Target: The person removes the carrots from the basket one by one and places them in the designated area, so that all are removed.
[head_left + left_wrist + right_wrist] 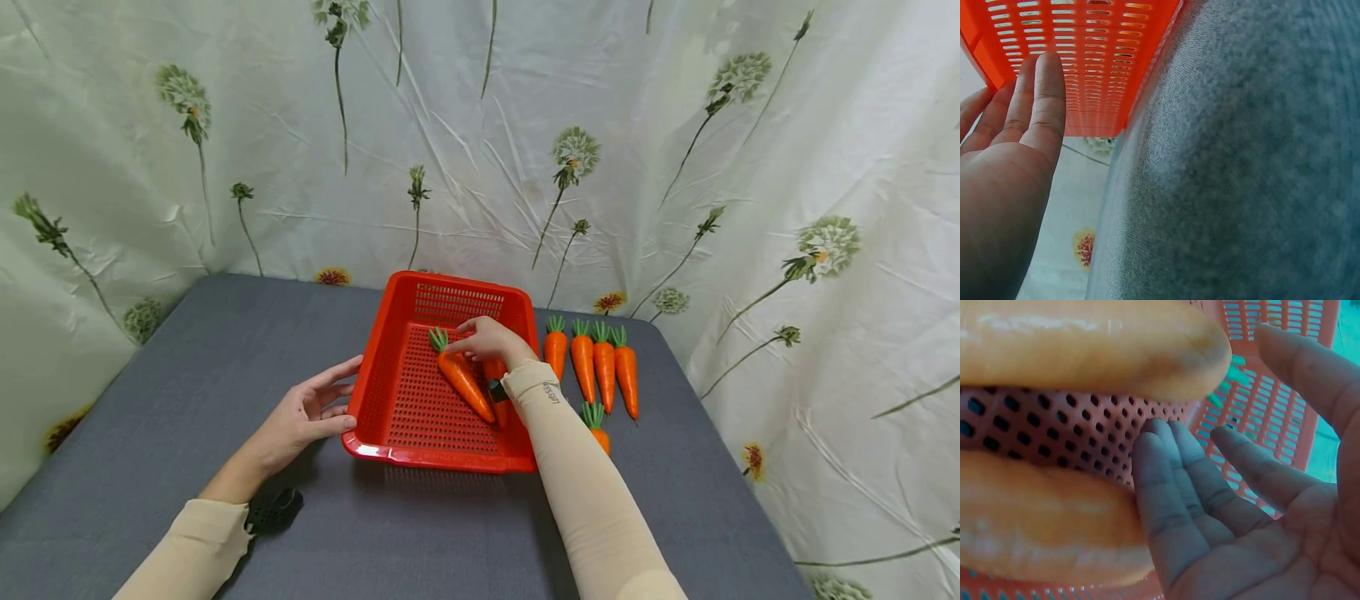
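A red plastic basket (442, 457) with slotted walls and a perforated floor stands on the table. My left hand (311, 408) touches its left side with fairly straight fingers, which lie against the slotted outer wall (1079, 37) in the left wrist view. Inside the basket is my right hand (491, 342), its fingers spread and holding nothing. Two carrots lie under and beside it: one carrot (467, 387) with a green top near the middle, and a second carrot (501, 408) partly hidden by the right hand and wrist. In the right wrist view the fingertips are close to the lower carrot (1047, 519).
Right of the basket, several carrots (582, 367) lie in a row, green tops away from me. Another carrot (598, 433) lies nearer, partly covered by the right sleeve. The grey table (285, 317) ends at a flower-printed curtain (465, 167) behind and to the right.
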A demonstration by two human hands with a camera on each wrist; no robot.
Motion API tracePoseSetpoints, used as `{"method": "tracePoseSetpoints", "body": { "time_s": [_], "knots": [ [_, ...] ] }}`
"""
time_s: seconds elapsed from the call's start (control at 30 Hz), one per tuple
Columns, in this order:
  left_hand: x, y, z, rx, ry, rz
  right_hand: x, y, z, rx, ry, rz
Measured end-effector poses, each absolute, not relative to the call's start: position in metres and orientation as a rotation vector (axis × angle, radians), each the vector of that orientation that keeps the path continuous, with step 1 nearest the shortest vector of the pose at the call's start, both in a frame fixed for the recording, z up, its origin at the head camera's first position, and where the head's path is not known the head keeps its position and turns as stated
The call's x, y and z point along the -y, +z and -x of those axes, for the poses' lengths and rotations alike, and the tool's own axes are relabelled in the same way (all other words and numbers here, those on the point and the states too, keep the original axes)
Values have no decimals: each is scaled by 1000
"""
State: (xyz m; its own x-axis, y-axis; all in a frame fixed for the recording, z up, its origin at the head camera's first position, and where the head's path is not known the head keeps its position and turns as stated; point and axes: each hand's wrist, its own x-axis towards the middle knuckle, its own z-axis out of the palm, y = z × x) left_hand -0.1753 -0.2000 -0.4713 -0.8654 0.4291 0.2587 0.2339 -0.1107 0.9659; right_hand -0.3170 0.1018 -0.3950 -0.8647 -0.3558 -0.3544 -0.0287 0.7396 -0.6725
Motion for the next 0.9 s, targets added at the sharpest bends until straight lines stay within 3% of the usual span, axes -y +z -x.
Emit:
{"method": "tracePoseSetpoints", "body": {
  "time_s": [0.9],
  "knots": [
    [201,-472,175,-1998,2119,-746,-89,-400,307,-2391,-890,231]
  ]
}}
